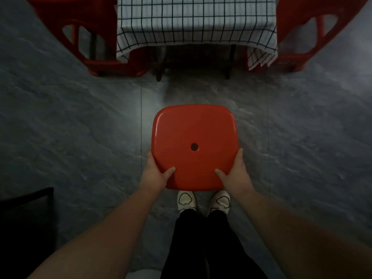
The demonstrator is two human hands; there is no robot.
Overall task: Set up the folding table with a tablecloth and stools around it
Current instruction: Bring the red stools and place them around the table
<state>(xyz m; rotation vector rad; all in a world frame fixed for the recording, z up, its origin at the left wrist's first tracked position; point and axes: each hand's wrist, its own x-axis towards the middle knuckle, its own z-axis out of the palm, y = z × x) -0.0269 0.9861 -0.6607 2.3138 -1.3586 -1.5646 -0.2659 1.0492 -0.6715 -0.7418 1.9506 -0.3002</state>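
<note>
Both hands, the left hand (156,171) and right hand (234,174), clamped the square glossy red plastic stool (193,146) by its near corners, short of the checked-cloth table (196,23).

Glossy smooth red plastic stool (193,146), matt woven cloth (196,21) – white, dark grid – softly creased, grey stone-look floor (80,127), faint sheen, mottled texture.

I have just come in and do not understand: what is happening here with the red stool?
A person grips a red stool by the near corners of its seat, left hand and right hand. Ahead stands the table, covered with a checked tablecloth. Two more red stools flank it, one left, one right.
</note>
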